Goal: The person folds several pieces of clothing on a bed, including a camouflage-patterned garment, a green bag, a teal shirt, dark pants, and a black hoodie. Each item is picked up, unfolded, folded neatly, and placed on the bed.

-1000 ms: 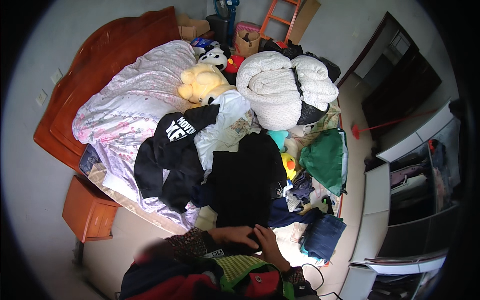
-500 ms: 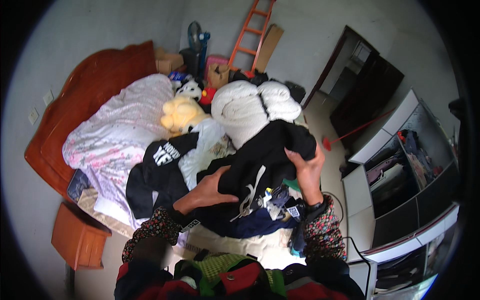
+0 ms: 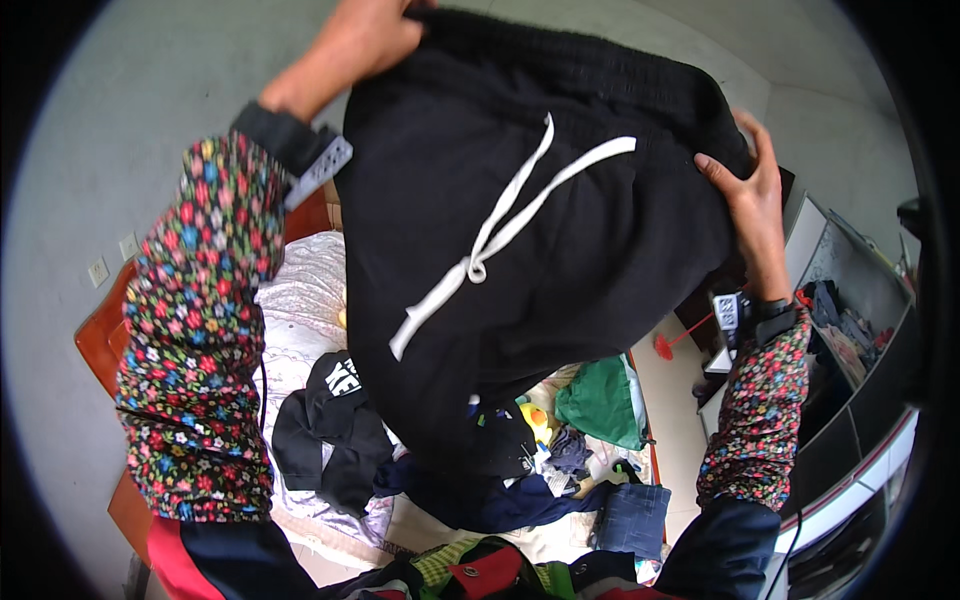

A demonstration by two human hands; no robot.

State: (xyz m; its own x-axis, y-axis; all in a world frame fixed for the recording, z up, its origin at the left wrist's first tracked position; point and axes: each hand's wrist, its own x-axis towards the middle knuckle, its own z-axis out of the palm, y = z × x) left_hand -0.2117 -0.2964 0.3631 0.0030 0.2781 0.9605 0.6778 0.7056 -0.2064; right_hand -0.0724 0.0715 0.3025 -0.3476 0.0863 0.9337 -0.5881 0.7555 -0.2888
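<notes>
Black sweatpants (image 3: 560, 230) with a white drawstring (image 3: 470, 260) hang spread out in the air before me. My left hand (image 3: 365, 45) grips one end of the elastic waistband, high up at the top of the view. At the other end of the waistband, my right hand (image 3: 750, 180) is closed on the cloth with its thumb in front. The lower part of the legs droops over the clothes on the bed. Much of the bed behind is hidden by the pants.
On the bed lie a black garment with white print (image 3: 335, 440), dark blue clothing (image 3: 460, 500), a green bag-like cloth (image 3: 605, 400), folded denim (image 3: 632, 520) and a pale floral quilt (image 3: 300, 300). An open wardrobe (image 3: 850, 440) stands at the right, a wooden headboard (image 3: 105, 325) at the left.
Both hands have risen and moved apart, lifting the bunched black cloth off the bed and spreading it open as pants. The green cloth and folded denim now show below.
</notes>
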